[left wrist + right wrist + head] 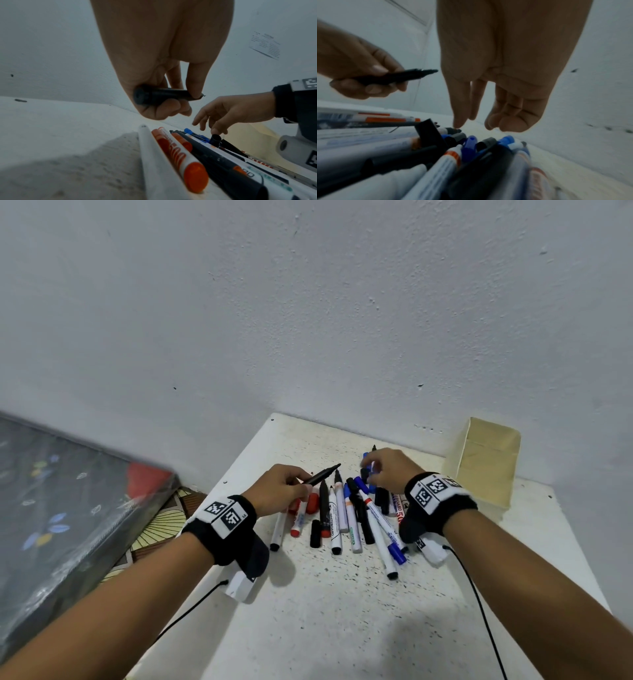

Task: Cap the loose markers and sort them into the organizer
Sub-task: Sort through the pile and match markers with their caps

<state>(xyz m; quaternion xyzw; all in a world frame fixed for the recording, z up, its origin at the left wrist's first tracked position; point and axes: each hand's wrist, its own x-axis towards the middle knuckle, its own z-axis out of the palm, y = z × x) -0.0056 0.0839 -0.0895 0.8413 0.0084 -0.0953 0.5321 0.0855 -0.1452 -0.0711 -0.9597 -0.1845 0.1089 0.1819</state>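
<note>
left hand (279,486) gripping slim matte black marker (320,475), speckled white table (342,594)

The counter (342,611) looks matt white, rough and speckled. The markers (349,515) have smooth, glossy plastic barrels with printed labels. The organizer (486,460) looks like pale, matt card. Black cloth wristbands (236,529) appear soft. The wall (308,302) is matt, faintly textured paint.

An uncapped black marker (320,476) is held tip toward two o'clock above the marker pile (346,517); the tan organizer (483,460) stands at two o'clock.
</note>
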